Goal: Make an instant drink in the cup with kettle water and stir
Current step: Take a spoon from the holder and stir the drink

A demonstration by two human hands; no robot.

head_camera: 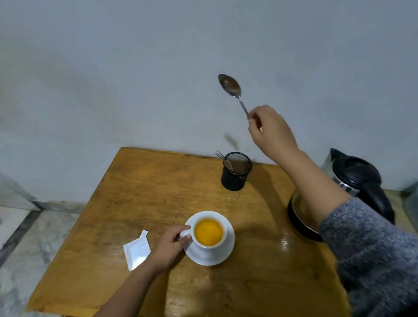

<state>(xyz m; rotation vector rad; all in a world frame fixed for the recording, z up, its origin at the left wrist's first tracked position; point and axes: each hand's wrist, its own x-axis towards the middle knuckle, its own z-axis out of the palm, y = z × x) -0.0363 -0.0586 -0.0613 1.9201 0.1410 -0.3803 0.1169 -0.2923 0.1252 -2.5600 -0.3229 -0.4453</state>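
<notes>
**Orange drink poured, spoon on its way**

Orange liquid fills the white cup (208,233), which sits on its saucer (222,255) near the middle of the wooden worktop (131,184). The left hand (171,245) has its grip pinched on the cup's handle, steadying it. The right hand (270,130) is raised well above the worktop, its grip closed on the handle end of a metal teaspoon (231,87), bowl uppermost, above the black mesh cutlery holder (236,171). A torn white sachet (137,250) lies just left of the cup; the electric kettle (350,187) stands at the right, partly hidden by the sleeve.

Stirring looks like the step in hand. Turn the spoon bowl-down, lower it inside the rim, and stir gently, since the liquid stands high. Keep the handle held so the cup does not skate on the saucer.
</notes>
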